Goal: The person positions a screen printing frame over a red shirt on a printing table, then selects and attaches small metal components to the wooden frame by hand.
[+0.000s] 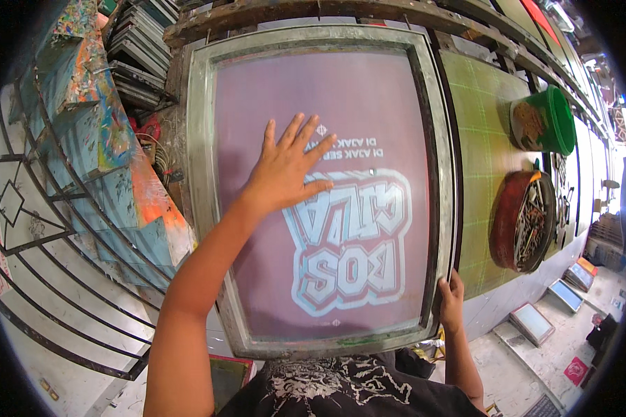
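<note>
A large screen printing frame lies in front of me, its lower end close to my shirt. Purple-coated mesh fills it, with a pale stencil of bold block lettering that appears upside down. My left hand is spread over the mesh, fingers apart, covering part of the smaller lettering and the edge of the design. At the frame's lower right corner, my right hand grips the outer edge. Some of its fingers are hidden by the rim.
To the right runs a green-topped table bearing a green bucket and a round reddish tin of small pieces. Stained cloths and a curved metal railing are on the left. Stacked frames stand at upper left.
</note>
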